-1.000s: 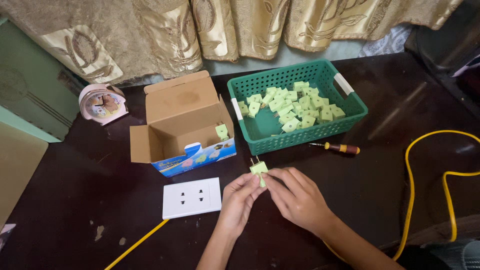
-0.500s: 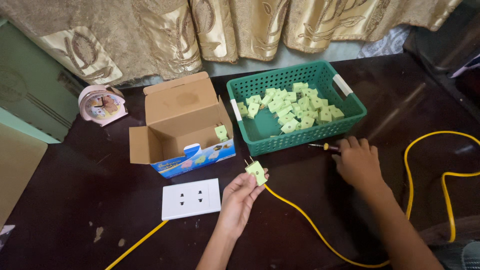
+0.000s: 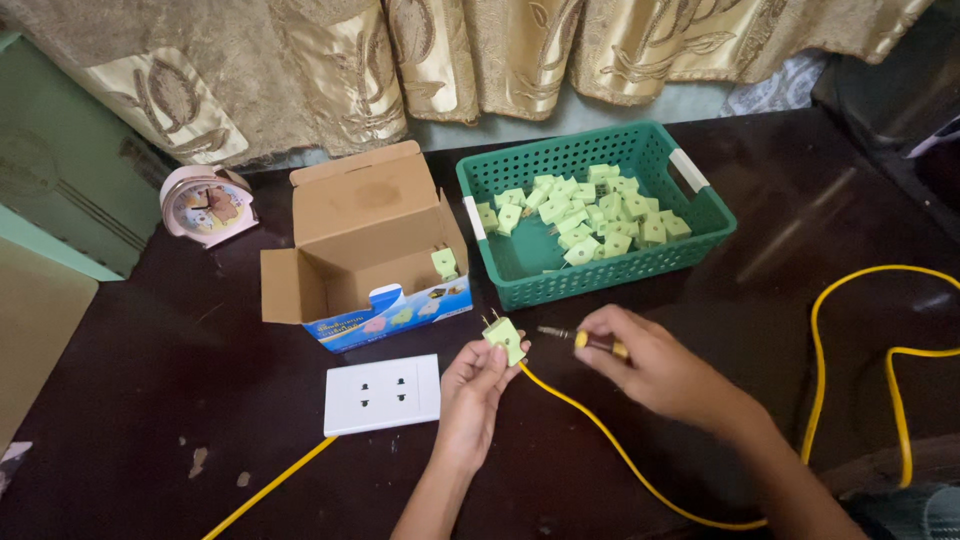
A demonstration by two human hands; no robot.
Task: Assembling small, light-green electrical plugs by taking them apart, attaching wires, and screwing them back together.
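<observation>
My left hand (image 3: 472,392) holds a small light-green plug (image 3: 504,338) with its metal prongs pointing up and left. A yellow cable (image 3: 620,450) runs from the plug down to the right. My right hand (image 3: 650,368) grips a small screwdriver (image 3: 578,338) with a yellow and dark handle, its tip pointing left at the plug. Both hands are over the dark table (image 3: 160,400), just in front of the green basket (image 3: 700,215).
The green basket holds several light-green plugs (image 3: 590,215). An open cardboard box (image 3: 365,245) with one plug inside stands to its left. A white socket plate (image 3: 382,393) lies by my left hand. A pink alarm clock (image 3: 205,205) sits at the back left. Yellow cable loops (image 3: 880,350) at right.
My right hand left the plug, reached right to the screwdriver by the basket, picked it up and brought it back to the plug. My left hand stayed on the plug.
</observation>
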